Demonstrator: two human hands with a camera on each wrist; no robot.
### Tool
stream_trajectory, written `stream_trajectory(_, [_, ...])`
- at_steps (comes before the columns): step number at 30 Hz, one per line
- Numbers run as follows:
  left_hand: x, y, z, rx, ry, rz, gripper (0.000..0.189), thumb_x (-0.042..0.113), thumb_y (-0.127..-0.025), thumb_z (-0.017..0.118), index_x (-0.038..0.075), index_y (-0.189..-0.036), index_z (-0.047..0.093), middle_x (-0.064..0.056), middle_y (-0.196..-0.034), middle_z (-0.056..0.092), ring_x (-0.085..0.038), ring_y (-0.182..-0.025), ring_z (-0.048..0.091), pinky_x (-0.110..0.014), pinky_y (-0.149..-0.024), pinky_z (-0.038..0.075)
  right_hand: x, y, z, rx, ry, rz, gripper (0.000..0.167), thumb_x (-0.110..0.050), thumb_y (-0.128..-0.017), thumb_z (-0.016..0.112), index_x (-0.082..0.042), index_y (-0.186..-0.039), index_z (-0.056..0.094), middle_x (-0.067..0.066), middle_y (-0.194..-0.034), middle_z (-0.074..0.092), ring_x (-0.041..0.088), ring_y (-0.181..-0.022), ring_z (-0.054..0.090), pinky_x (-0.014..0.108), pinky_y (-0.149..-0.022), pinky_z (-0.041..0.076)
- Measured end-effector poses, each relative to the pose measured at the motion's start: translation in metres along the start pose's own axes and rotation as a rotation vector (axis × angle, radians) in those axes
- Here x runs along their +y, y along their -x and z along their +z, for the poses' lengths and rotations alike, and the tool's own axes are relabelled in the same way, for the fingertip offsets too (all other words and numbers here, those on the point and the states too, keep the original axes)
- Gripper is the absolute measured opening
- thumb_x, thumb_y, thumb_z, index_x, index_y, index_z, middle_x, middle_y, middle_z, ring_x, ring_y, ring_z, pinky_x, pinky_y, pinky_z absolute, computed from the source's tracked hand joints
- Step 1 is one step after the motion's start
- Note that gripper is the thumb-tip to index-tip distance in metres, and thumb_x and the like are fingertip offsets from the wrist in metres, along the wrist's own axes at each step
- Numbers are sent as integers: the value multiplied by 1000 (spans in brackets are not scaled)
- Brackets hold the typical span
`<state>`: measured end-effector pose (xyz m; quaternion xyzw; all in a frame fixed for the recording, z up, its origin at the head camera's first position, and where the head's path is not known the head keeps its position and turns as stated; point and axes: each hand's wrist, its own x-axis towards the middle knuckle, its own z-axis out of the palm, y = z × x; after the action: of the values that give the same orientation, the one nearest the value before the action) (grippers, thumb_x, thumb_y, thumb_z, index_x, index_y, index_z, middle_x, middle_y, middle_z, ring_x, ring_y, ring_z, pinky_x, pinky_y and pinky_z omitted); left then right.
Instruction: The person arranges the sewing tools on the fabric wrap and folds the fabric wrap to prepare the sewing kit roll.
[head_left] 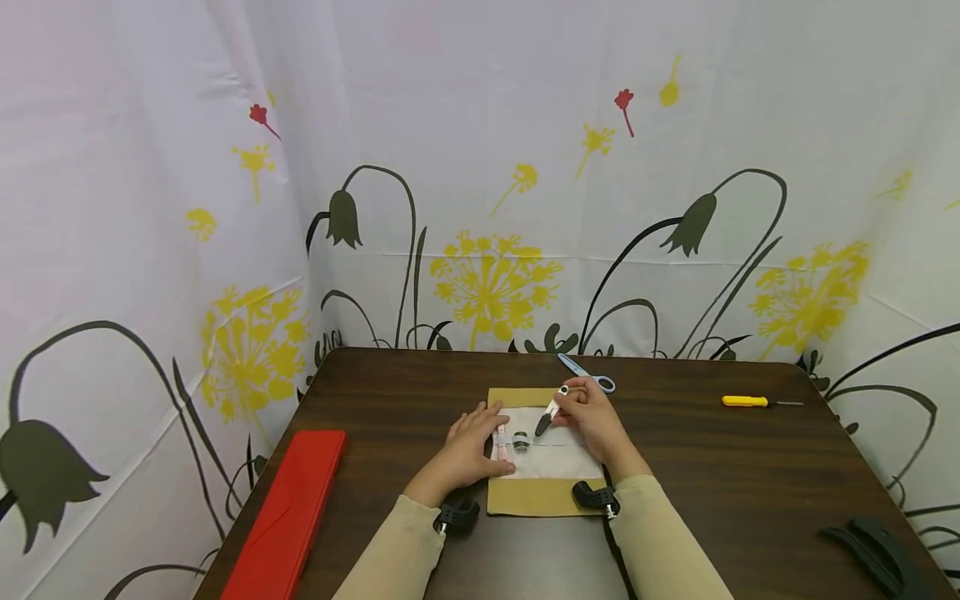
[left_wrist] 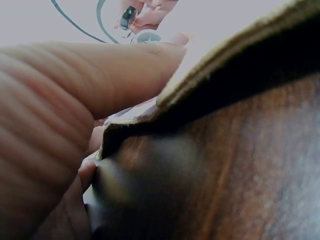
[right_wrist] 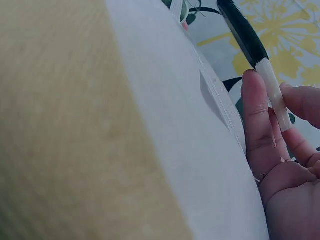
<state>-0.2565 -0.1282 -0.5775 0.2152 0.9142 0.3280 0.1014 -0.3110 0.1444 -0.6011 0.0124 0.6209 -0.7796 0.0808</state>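
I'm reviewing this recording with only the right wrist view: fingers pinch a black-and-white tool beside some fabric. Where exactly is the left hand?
Observer: The left hand is at the left edge of the fabric, its thumb over the white middle.
Operator: Anything lying just beyond the right hand?
Observer: Yes, light-blue scissors, on the table.
Operator: And farther right?
Observer: A yellow-handled tool with a thin shaft.
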Motion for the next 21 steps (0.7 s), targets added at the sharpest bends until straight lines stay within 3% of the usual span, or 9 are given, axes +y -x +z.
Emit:
stream_trajectory(6, [0, 1, -1, -3, 4, 3, 84, 36, -89, 92, 12, -160, 53, -10, -181, 29, -40, -171, 17, -70, -133, 10, 2, 1, -1, 16, -24, -25, 38, 2, -106, 66, -1, -137, 44, 2, -87, 63, 16, -75, 71, 29, -70, 65])
stream_trajectory(11, [1, 0, -2, -1, 24, 9, 83, 35, -90, 91, 13, -161, 53, -9, -182, 28, -39, -171, 15, -70, -134, 9, 0, 2, -3, 86, -62, -33, 38, 2, -105, 67, -2, -136, 45, 4, -89, 64, 16, -74, 72, 27, -69, 65])
stream_trajectory(21, [-3, 0, 1, 2, 36, 3, 83, 34, -89, 92, 14, -160, 54, -9, -182, 28, -39, -171, 15, -70, -133, 9, 1, 6, 4, 96, 73, -127, 45, 4, -101, 73, 4, -140, 51, 4, -90, 64, 14, -72, 68, 25, -71, 63])
